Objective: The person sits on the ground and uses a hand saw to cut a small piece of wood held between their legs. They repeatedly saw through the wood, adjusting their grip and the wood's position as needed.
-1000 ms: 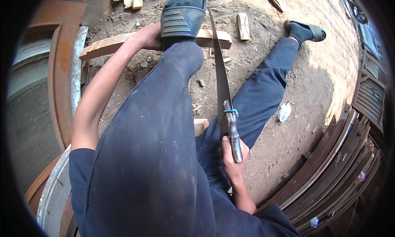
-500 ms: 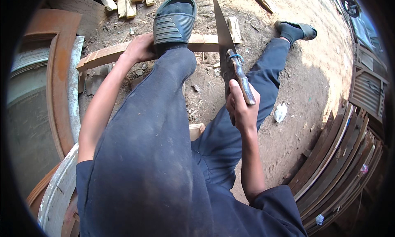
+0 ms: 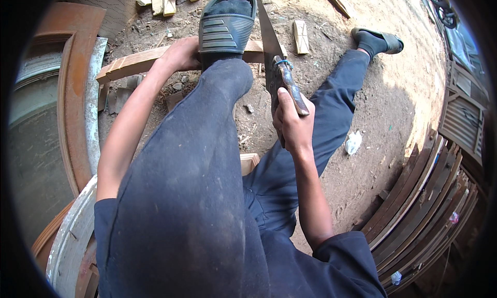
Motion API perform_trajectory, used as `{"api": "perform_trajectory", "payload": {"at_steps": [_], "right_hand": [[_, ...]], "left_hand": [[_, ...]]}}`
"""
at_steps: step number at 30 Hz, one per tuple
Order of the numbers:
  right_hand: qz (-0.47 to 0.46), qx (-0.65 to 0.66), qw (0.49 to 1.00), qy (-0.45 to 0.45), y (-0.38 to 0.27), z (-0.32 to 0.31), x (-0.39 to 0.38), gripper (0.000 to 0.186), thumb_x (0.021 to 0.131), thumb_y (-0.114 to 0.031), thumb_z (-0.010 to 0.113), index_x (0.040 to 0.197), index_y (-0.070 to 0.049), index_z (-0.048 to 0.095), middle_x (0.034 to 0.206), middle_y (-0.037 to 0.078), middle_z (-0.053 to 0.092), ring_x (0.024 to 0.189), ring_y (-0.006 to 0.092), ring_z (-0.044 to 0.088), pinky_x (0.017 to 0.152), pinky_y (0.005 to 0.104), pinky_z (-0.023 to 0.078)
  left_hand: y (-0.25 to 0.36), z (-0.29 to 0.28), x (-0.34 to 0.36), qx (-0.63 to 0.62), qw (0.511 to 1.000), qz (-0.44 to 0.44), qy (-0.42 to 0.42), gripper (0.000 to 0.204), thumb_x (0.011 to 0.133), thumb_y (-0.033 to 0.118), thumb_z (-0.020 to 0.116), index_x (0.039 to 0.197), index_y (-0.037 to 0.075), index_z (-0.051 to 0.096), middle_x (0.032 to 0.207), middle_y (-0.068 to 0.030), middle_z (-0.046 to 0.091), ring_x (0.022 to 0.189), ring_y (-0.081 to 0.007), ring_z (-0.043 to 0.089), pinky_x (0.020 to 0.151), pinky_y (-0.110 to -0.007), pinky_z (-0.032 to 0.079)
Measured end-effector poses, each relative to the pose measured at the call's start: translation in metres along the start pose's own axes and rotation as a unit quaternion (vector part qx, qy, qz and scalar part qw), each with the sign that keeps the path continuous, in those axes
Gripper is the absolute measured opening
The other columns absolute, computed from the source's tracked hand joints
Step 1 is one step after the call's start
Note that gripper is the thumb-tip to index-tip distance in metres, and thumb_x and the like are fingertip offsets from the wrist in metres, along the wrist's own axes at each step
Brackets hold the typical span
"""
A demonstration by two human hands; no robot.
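Note:
My right hand is closed round the dark handle of a handsaw. Its blade points away from me and crosses the right end of a pale wooden bar. The bar lies crosswise in front of me, with pencil-like lines or cuts near its left end. My left hand grips the bar just left of my raised foot; its fingertips are hidden behind the leg. My foot, in a dark slide sandal, presses over the bar's middle.
A short wood block lies right of the saw, and several offcuts lie at the back. Framed panels lean at left. Stacked long boards line the right. A crumpled white plastic scrap sits on the dirt.
My right hand has drawn the saw a little left and toward the bar's end. My left hand keeps its grip beside the foot. The view has shifted slightly.

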State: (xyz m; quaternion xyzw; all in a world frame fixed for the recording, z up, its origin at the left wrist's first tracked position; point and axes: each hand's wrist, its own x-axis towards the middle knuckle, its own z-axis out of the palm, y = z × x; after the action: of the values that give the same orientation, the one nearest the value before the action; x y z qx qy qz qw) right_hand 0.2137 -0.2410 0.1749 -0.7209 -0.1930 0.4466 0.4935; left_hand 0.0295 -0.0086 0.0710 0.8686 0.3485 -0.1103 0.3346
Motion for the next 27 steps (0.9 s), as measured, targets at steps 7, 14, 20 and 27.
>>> {"api": "perform_trajectory", "payload": {"at_steps": [7, 14, 20, 27], "right_hand": [[0.008, -0.017, 0.999, 0.029, 0.001, 0.0, -0.004, 0.026, 0.089, -0.013, 0.057, 0.067, 0.001, 0.052, 0.056, 0.0, 0.047, 0.052, 0.007, 0.041, 0.048, 0.0286, 0.034], [-0.019, -0.072, 0.997, 0.007, 0.005, 0.003, -0.005, 0.028, 0.091, -0.013, 0.055, 0.065, -0.005, 0.048, 0.053, -0.003, 0.044, 0.045, 0.0041, 0.037, 0.041, 0.0244, 0.028], [-0.008, -0.114, 0.993, 0.016, -0.004, -0.027, -0.124, 0.016, 0.087, -0.004, 0.057, 0.072, 0.001, 0.056, 0.056, -0.002, 0.046, 0.052, 0.0041, 0.041, 0.045, 0.0258, 0.034], [0.09, -0.152, 0.984, 0.019, -0.017, -0.098, -0.204, 0.017, 0.081, -0.01, 0.059, 0.07, 0.001, 0.056, 0.055, 0.004, 0.052, 0.048, 0.0113, 0.048, 0.046, 0.0276, 0.036]], "left_hand": [[0.012, -0.003, -0.004, -0.004, 1.0, -0.01, 0.022, 0.036, 0.081, 0.025, 0.063, 0.11, 0.002, 0.06, 0.107, -0.0228, 0.063, 0.105, -0.039, 0.057, 0.089, -0.043, 0.047], [0.007, -0.003, 0.0, 0.003, 1.0, 0.013, 0.015, 0.034, 0.08, 0.023, 0.063, 0.107, 0.003, 0.062, 0.105, -0.0229, 0.063, 0.101, -0.0393, 0.058, 0.086, -0.043, 0.047], [0.009, -0.008, 0.006, 0.005, 0.999, 0.029, 0.018, 0.034, 0.078, 0.024, 0.065, 0.104, 0.003, 0.063, 0.101, -0.0236, 0.064, 0.099, -0.0394, 0.059, 0.085, -0.043, 0.048], [0.011, -0.005, -0.006, 0.007, 0.999, 0.016, 0.033, 0.035, 0.078, 0.023, 0.066, 0.105, 0.002, 0.062, 0.102, -0.0237, 0.063, 0.099, -0.04, 0.059, 0.084, -0.044, 0.047]]}}
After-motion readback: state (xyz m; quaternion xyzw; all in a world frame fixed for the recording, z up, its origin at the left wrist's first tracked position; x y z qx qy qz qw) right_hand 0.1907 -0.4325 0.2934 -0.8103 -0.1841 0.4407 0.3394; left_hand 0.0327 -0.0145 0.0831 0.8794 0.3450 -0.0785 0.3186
